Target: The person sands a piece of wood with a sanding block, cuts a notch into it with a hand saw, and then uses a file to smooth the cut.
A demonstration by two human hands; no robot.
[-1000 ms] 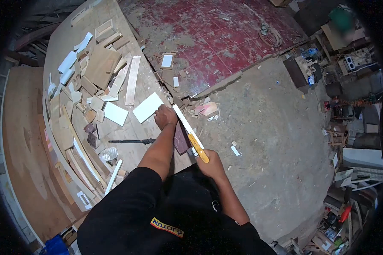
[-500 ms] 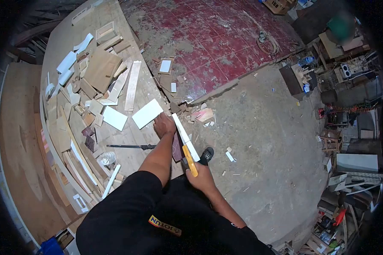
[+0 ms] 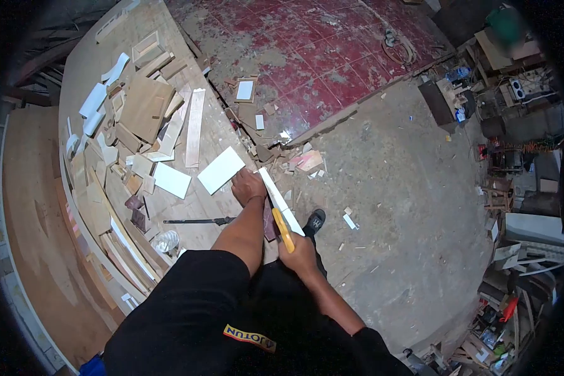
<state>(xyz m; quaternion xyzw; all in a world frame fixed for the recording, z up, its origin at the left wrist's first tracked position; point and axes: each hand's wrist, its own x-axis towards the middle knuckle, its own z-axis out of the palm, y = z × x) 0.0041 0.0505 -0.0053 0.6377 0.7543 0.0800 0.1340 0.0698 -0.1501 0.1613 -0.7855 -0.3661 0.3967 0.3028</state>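
Note:
My right hand (image 3: 298,254) is closed round the yellow handle (image 3: 282,229) of a tool whose dark blade points away from me, beside a long white strip (image 3: 282,202). The strip lies along the table's right edge. At the far end of the blade, my left hand (image 3: 248,187) rests on the table edge, its fingers partly hidden; what lies under them cannot be made out. Just beyond it is a white rectangular board (image 3: 222,170). A dark red piece (image 3: 269,220) shows between my forearm and the tool.
Wood offcuts and a brown panel (image 3: 146,108) are heaped on the wooden table (image 3: 225,128). A dark bar (image 3: 197,221) and a clear cup (image 3: 165,241) lie nearer. Scraps dot the concrete floor (image 3: 388,207); a shoe (image 3: 316,220) stands beside the table.
The camera view has shifted and turned slightly. Both hands appear a little further right, my right hand still round the yellow handle.

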